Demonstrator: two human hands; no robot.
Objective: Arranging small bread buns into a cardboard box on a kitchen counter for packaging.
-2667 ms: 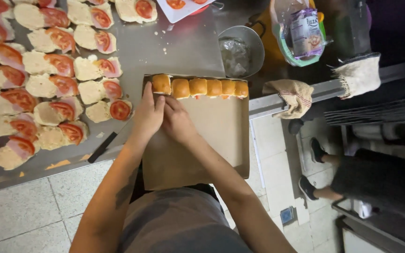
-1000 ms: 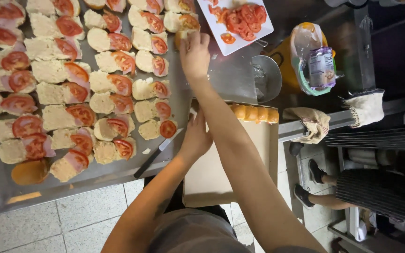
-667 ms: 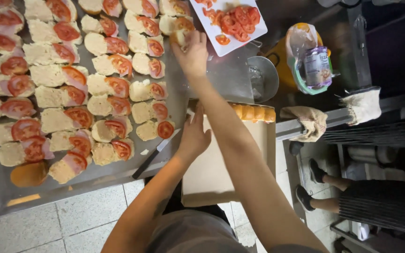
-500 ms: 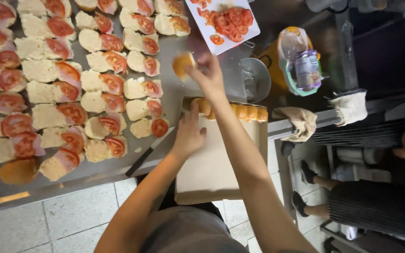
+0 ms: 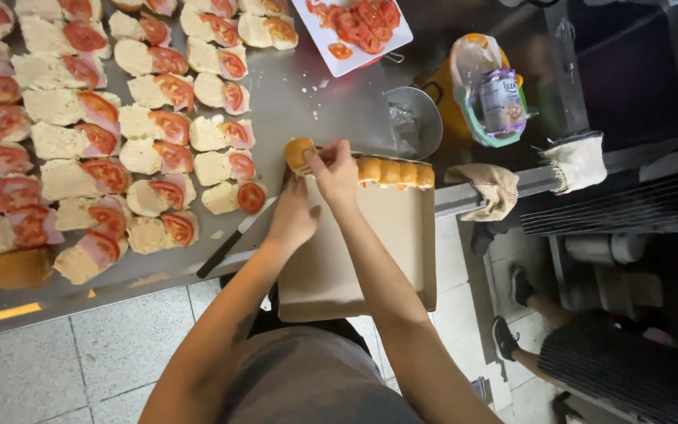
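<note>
In the head view, the right hand (image 5: 335, 174) sits just above the middle of the frame, its fingers pinched shut on a golden bread roll (image 5: 300, 154) held at the near left corner of a flat cardboard box (image 5: 355, 259). The left hand (image 5: 293, 220) lies just below it, fingers loosely curled against the box's left edge; whether it grips anything cannot be told. Along the top edge of the box runs a row of rolls (image 5: 395, 173), side by side. A black-handled knife (image 5: 233, 239) lies on the steel counter (image 5: 315, 102) just left of the box. Open rolls topped with tomato slices (image 5: 96, 149) fill the upper left of the frame in rows. A white plate of tomato slices (image 5: 355, 27) stands at the top centre, a metal bowl (image 5: 416, 122) below it, and a bagged jar (image 5: 500, 98) to the right. Another person's legs (image 5: 590, 353) show at lower right.
</note>
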